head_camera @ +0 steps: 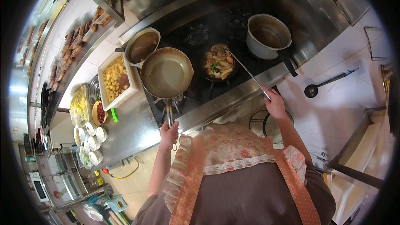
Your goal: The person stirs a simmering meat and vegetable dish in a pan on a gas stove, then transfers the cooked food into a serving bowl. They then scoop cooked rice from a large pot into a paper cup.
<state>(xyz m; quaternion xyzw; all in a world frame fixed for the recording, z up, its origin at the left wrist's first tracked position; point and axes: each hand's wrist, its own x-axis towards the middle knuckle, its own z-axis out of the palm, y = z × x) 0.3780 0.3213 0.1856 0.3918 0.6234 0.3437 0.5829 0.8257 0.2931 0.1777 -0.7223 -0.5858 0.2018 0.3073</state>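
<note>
My left hand (169, 132) grips the metal handle of a frying pan (167, 73), which holds only a shallow pool of thin liquid. The pan is over the left part of a black gas stove (203, 95), partly overlapping a pot of brown broth (143, 47). In my right hand (274, 103) is the long metal handle of a cooking utensil (248, 72). Its far end reaches into a dark pan of stir-fried food (218, 62) with pale pieces and green pepper; the tip is hidden among the food.
A pressure cooker pot (268, 37) stands on the stove's right. To the left, a steel counter (131, 134) carries a white tub of potato chunks (115, 81), a bowl of red chillies (100, 113) and several white cups (93, 143). A black ladle (311, 91) hangs on the right wall.
</note>
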